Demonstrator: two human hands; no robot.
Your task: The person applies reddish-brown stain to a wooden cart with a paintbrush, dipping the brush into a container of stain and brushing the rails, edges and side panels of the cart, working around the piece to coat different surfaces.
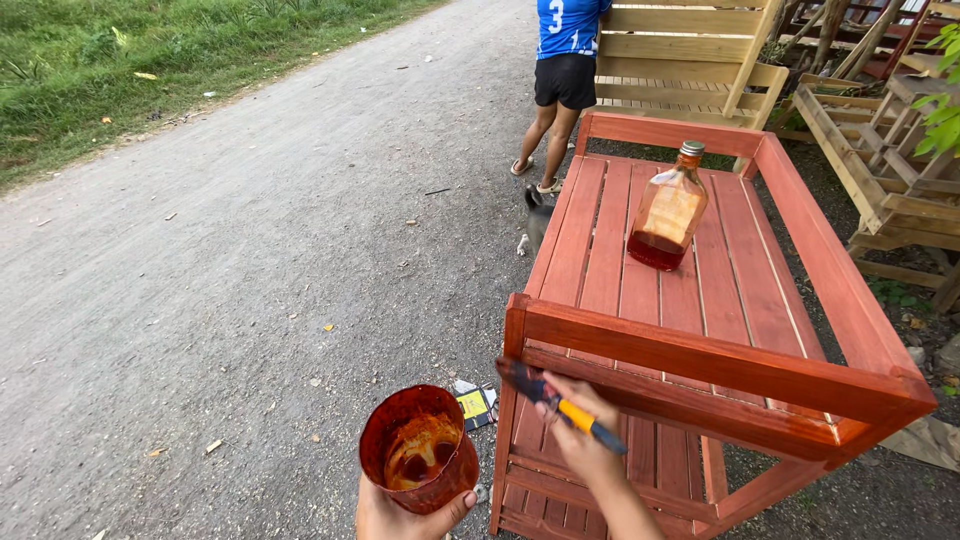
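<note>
Head view: my left hand (pixel 400 512) grips the stain-smeared cup (pixel 418 450); my right hand (pixel 585 440) closes around a yellow-handled brush (pixel 560 405), bristles seemingly touching the red-stained slatted wooden bench (pixel 700 350) corner. Staining underway; steady strokes next.

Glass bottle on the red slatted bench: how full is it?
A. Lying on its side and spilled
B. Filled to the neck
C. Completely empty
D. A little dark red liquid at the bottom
D. The glass bottle stands upright on the slatted bench, capped, with dark red liquid only in its lowest part and the glass above it see-through.
</note>
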